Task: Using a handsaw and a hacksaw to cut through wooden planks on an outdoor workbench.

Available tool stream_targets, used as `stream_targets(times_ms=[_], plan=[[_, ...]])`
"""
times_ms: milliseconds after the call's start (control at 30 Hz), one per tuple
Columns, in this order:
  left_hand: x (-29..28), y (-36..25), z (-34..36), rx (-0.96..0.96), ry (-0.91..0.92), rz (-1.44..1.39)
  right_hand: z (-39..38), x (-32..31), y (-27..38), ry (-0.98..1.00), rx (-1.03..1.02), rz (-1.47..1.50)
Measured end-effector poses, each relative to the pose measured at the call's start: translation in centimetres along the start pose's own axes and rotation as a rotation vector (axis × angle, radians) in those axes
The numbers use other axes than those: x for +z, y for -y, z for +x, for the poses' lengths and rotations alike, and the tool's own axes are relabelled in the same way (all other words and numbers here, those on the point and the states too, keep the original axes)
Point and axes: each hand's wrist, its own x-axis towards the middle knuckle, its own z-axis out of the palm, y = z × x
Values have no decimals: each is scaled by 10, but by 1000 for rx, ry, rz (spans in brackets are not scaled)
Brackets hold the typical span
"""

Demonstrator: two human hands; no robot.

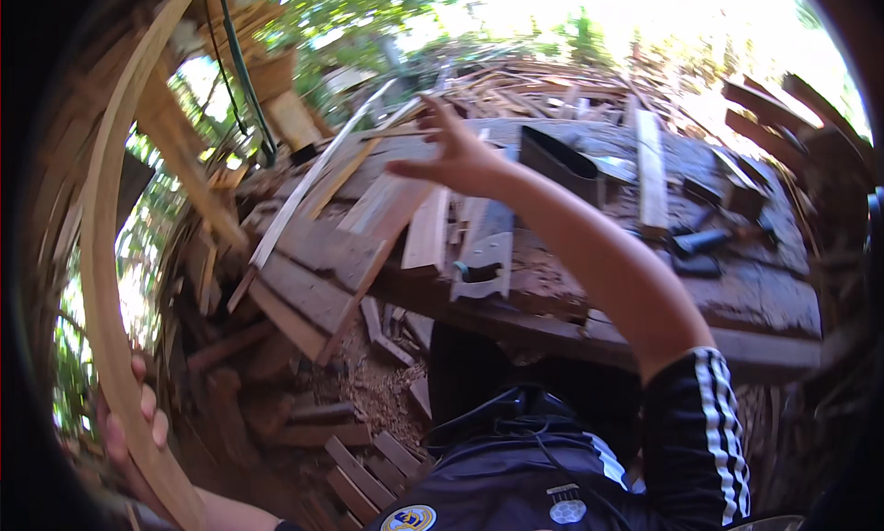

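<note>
Head view, & we've got a long pale strip (99,227) up at far L, L hand (149,404) wrapped round its lower part, fingers curled over the edge. It runs nearly the full height of the view; looks bowed, but can't tell how much is the lens. R hand (456,155) is out over the bench (737,296), fingers spread wide, nothing in it that I can see; can't tell if it's touching the boards (382,204) or just above 'em.

Risk no. 1, I'd say: the strip. One hand, low hold, lots of length overhead, so a small wrist twist could swing the top into the cord (238,63) hanging nearby. No. 2: R hand's bare w/ rough wood all round, so splinters are poss. if it brushes an edge. What looks like a saw (493,245) lies at the bench's near edge, handle end outward; a bump could prob. knock it off. Dark tools (700,243) further R, less exposed. Underfoot, loose offcuts (350,476): a careless sidestep could mean a stumble.
</note>
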Motion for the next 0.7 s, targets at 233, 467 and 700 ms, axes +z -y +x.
stream_targets(times_ms=[233, 467, 700], plan=[[-24, 49, 113, -1054, 1304, -615, -28, -51, -48, -477, 75, -153], [93, 106, 110, -1158, 1545, -764, -142, -218, -145, -1120, 422, -577], [155, 149, 86, -313, 854, 52, -277, -338, -105, -921, 196, -1142]])
